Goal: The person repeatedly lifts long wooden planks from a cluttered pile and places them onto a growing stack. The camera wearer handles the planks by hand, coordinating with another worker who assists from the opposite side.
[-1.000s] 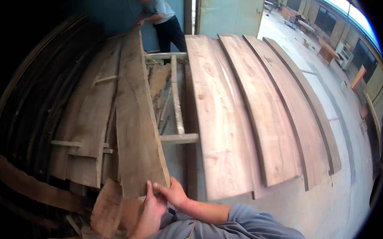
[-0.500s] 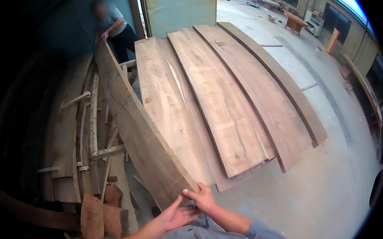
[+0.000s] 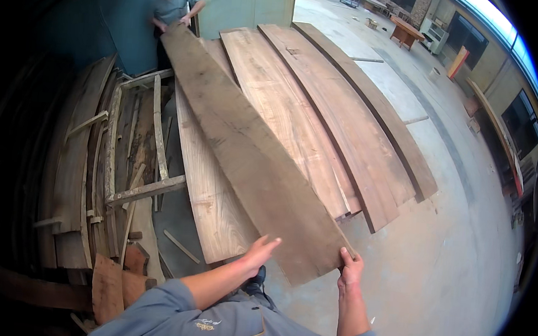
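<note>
A long dark-brown wooden plank (image 3: 245,147) lies slantwise, its broad face up, above pale planks. My right hand (image 3: 350,270) grips its near right corner, thumb on the top and the fingers going underneath. By the near left edge, my left hand (image 3: 261,254) has its fingers stretched out and apart; whether it touches the plank I cannot tell. At the far end a co-worker (image 3: 175,6) holds the plank with both hands. Below it are a pale plank (image 3: 205,210), another light plank (image 3: 275,86) and a pinkish-brown plank (image 3: 342,123), side by side and partly overlapping.
On the left stand a wooden frame (image 3: 144,191) and stacked rough boards (image 3: 72,178). Reddish offcuts (image 3: 108,288) lie at the lower left, near a loose stick (image 3: 180,246) on the floor. A dark plank (image 3: 375,100) edges the pile's right side, beside concrete floor (image 3: 446,245).
The plank has swung right and turned from steeply tilted to nearly flat over the pale planks. My hands have moved apart, the right one outward. The co-worker stands farther right.
</note>
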`<action>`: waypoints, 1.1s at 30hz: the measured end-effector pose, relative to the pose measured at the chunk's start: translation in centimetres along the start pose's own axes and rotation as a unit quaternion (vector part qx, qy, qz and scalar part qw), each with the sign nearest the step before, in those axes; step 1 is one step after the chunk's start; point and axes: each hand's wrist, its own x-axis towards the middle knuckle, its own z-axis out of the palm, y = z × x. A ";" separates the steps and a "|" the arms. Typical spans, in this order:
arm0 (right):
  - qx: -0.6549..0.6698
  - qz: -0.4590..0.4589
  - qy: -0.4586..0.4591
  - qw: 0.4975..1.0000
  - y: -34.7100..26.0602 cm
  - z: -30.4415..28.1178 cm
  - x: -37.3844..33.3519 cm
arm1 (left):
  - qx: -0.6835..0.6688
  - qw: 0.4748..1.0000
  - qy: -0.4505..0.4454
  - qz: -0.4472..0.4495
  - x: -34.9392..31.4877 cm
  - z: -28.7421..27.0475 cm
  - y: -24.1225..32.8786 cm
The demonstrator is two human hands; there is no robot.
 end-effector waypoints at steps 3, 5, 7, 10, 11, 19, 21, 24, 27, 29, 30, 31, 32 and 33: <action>0.019 0.002 0.023 1.000 1.1 -4.4 3.4 | 0.078 0.994 -0.056 0.061 3.0 3.7 -1.7; 0.035 0.016 0.048 0.998 3.0 -8.2 5.8 | 0.152 0.979 -0.079 0.105 3.7 6.2 -1.7; 0.055 0.033 0.058 0.996 4.2 -10.6 7.7 | 0.237 0.959 -0.087 0.128 4.7 7.2 -2.3; 0.081 0.046 0.073 0.993 5.3 -13.7 10.9 | 0.404 0.905 0.017 0.132 6.1 7.5 -3.8; 0.076 0.046 0.079 0.993 5.6 -14.8 12.3 | 0.425 0.896 0.008 0.129 6.6 7.2 -4.8; 0.122 0.124 0.062 0.983 1.6 -21.2 19.3 | 0.343 0.915 -0.211 0.022 4.9 6.1 -3.9; 0.114 0.103 0.012 0.988 2.8 -17.9 16.0 | 0.321 0.920 -0.221 0.023 2.5 2.2 -3.9; 0.079 0.168 0.127 0.975 7.1 -15.0 8.4 | 0.183 0.974 -0.127 -0.029 -1.5 -3.2 -2.8; 0.200 0.128 0.112 0.965 10.6 -11.9 7.7 | 0.162 0.986 0.034 -0.034 -3.1 -10.2 -3.1; 0.268 0.095 0.111 0.952 11.2 -9.6 8.1 | 0.141 0.977 0.158 0.002 -4.1 -15.0 -4.2; 0.298 0.103 0.129 0.940 11.2 -8.9 8.2 | 0.105 0.974 0.200 0.011 -5.2 -16.9 -4.4; 0.326 0.112 0.144 0.928 11.0 -8.2 8.5 | 0.067 0.968 0.242 0.021 -6.4 -18.5 -4.6; 0.355 0.102 0.121 0.921 10.6 -7.7 9.0 | 0.054 0.961 0.270 0.030 -7.5 -20.0 -5.0; 0.383 0.091 0.099 0.914 10.5 -8.3 9.2 | 0.041 0.953 0.297 0.038 -8.6 -21.4 -5.6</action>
